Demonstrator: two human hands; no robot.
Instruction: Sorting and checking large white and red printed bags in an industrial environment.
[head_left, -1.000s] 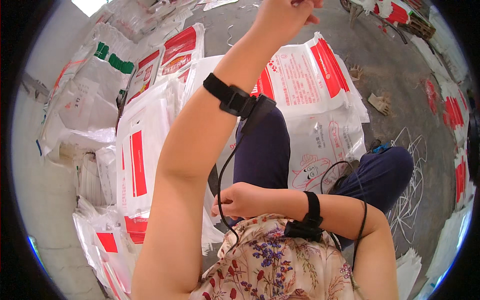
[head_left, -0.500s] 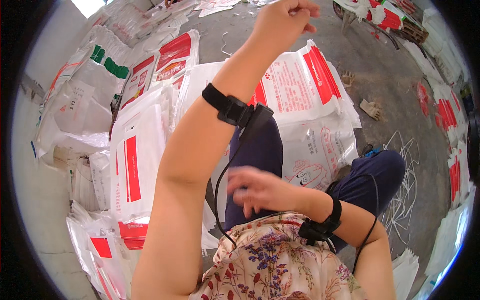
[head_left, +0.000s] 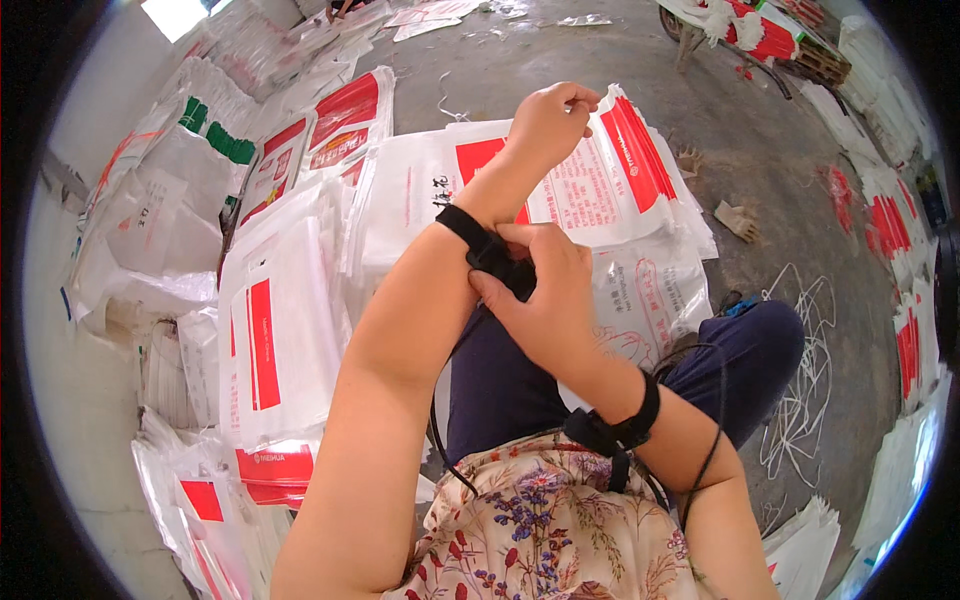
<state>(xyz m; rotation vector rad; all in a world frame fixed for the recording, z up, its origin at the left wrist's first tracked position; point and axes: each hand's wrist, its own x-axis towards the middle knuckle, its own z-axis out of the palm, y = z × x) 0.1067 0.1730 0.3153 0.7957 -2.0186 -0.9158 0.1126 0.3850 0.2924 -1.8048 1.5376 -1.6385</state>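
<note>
My left forearm is raised in front of me, with my left hand (head_left: 553, 118) curled into a loose fist that holds nothing. A black wrist strap (head_left: 468, 232) with a small black unit circles that left wrist. My right hand (head_left: 537, 300) reaches across and pinches the strap's black unit with its fingers and thumb. A second black band (head_left: 612, 430) sits on my right wrist. A thin black cable (head_left: 437, 445) hangs from the left strap down toward my flowered top.
Stacks of white woven sacks with red panels (head_left: 262, 335) lie to my left and ahead (head_left: 640, 170) on the concrete floor. Loose white string (head_left: 800, 420) lies at the right beside my dark-trousered knee (head_left: 760, 340). More sack piles (head_left: 905, 350) line the right edge.
My right hand has risen from my lap to the left wrist and taken hold of the strap. The left arm has lowered slightly into view.
</note>
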